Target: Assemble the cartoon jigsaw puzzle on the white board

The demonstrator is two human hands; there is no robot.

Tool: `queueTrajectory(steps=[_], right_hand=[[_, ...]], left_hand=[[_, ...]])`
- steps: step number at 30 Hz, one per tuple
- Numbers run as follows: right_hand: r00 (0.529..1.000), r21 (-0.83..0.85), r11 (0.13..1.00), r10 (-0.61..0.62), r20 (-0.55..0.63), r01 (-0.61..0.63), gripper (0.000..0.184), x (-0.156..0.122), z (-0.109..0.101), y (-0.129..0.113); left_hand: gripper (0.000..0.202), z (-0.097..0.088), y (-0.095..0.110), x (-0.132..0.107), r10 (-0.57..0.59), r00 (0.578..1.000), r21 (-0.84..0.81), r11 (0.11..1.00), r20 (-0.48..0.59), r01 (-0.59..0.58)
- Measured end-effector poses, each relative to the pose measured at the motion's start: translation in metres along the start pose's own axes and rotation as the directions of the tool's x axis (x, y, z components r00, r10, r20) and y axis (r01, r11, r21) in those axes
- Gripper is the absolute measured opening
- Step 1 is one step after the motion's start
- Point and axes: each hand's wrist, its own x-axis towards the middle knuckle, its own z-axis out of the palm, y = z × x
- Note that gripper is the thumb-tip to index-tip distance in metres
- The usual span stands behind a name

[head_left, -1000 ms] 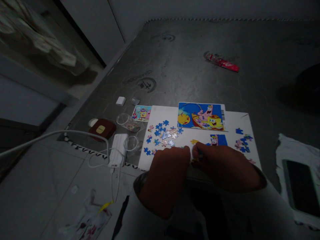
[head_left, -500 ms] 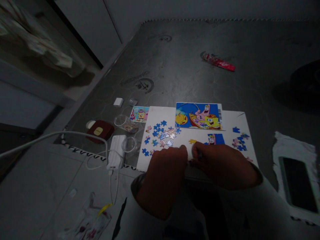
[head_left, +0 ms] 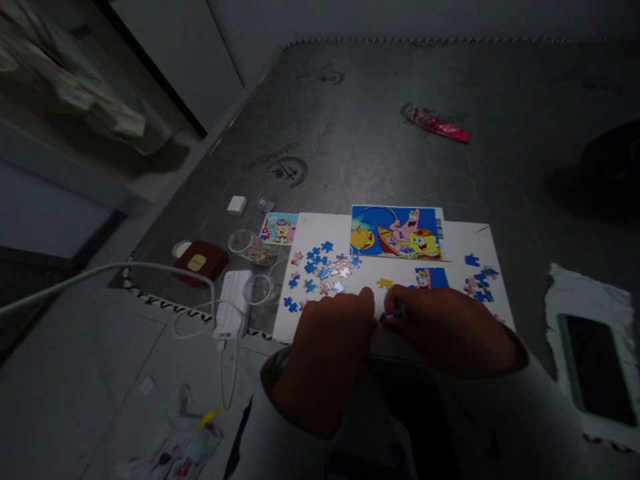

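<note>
Above the near edge of a white board [head_left: 400, 272], my right hand [head_left: 440, 327] pinches a small dark blue jigsaw piece [head_left: 384, 318]. My left hand [head_left: 337, 353] is closed close beside it, and its fingertips are hidden behind the back of the hand. Just beyond the fingers lies a yellow jigsaw piece [head_left: 384, 283]. A joined blue section of puzzle [head_left: 433, 278] shows past my right hand, partly covered by it. Loose blue and pink pieces [head_left: 325, 267] are spread on the board's left side. A smaller group of pieces [head_left: 483, 283] sits on the right.
A cartoon picture card [head_left: 397, 232] lies across the board's far edge. On the left are a clear plastic jar [head_left: 253, 247], a white power bank [head_left: 233, 303] with cables and a brown case [head_left: 201, 261]. A phone [head_left: 597, 367] rests on the right; a red wrapper [head_left: 435, 123] lies farther back.
My right fingers have shifted slightly, and more of the blue piece between them shows. My left hand and the things on the board look almost the same.
</note>
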Motion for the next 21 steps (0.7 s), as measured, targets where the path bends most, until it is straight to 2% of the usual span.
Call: queueTrajectory(steps=[10, 17, 21], right_hand=[[1.000, -0.029, 0.999, 0.014, 0.028, -0.013, 0.018, 0.0009, 0.0025, 0.0021], [1.000, -0.024, 1.000, 0.006, 0.021, -0.006, 0.017, 0.0057, 0.0022, 0.0000], [1.000, -0.037, 0.999, 0.011, 0.020, -0.010, 0.020, 0.0053, 0.0019, 0.0004]], left_hand=[[0.011, -0.0017, -0.0012, -0.0025, -0.035, 0.999, -0.018, 0.999, 0.003, 0.035], [0.016, 0.0006, -0.0014, 0.0005, -0.001, 1.000, -0.010, 1.000, 0.002, 0.001], [0.011, -0.0015, -0.0011, -0.0018, -0.021, 1.000, -0.020, 1.000, 0.010, 0.021]])
